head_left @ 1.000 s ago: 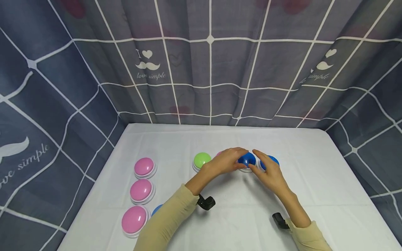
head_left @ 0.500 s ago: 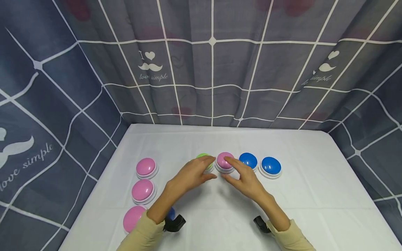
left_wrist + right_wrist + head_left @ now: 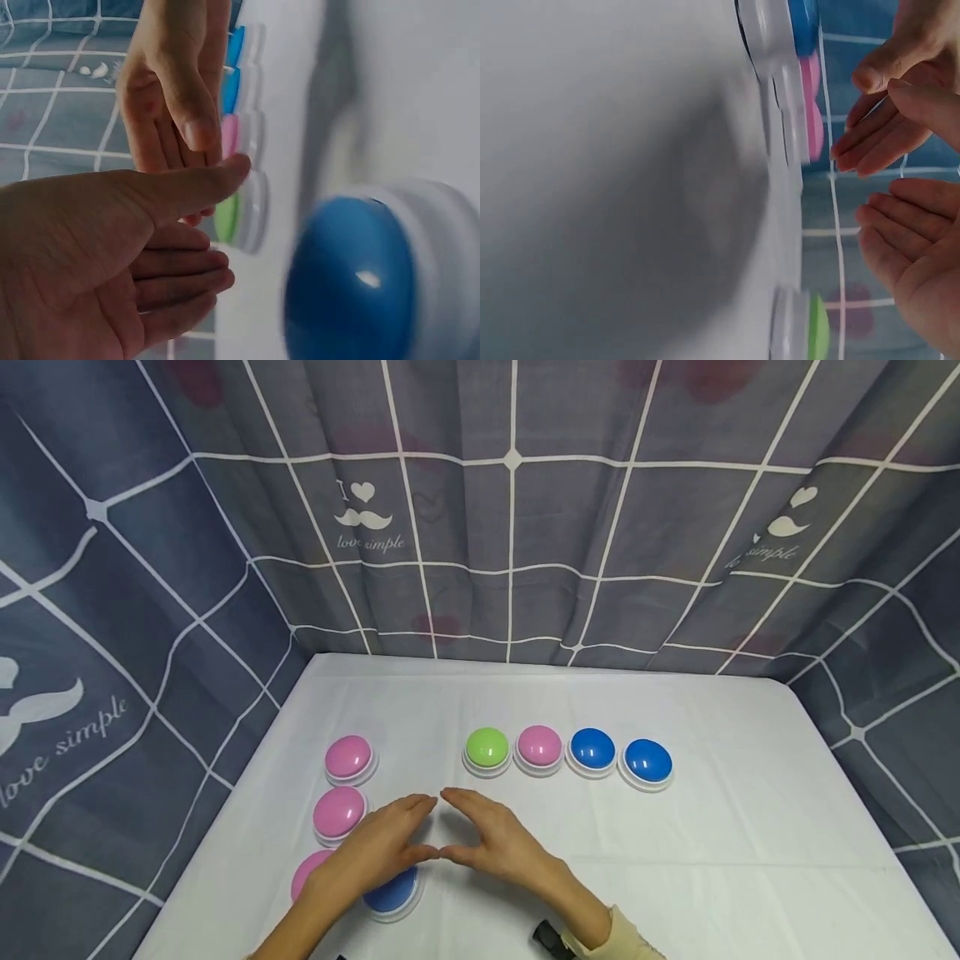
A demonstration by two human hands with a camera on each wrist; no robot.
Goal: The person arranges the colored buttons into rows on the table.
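My left hand (image 3: 375, 850) and right hand (image 3: 501, 845) hover over the table, thumbs and fingertips almost meeting, with nothing between them. Both have loosely bent, relaxed fingers. Under and just beyond the left hand's thumb lies a blue dome push button (image 3: 393, 893) on a white base, partly covered; it looms large in the left wrist view. Beside the left forearm, a near pink button (image 3: 307, 872) is partly hidden. Behind it stand a middle pink button (image 3: 339, 811) and a far pink button (image 3: 348, 757).
Across the back runs a row with a green button (image 3: 487, 747), a pink button (image 3: 539, 746), a blue button (image 3: 592, 748) and, at the right end, another blue button (image 3: 648, 761). A white cloth covers the table (image 3: 750, 827). Grey checked curtains (image 3: 450, 527) enclose it on three sides.
Both hands have travelled left and toward the front, from the blue buttons in the back row, past the pink and green ones, to beside the near blue button. The buttons appear unmoved.
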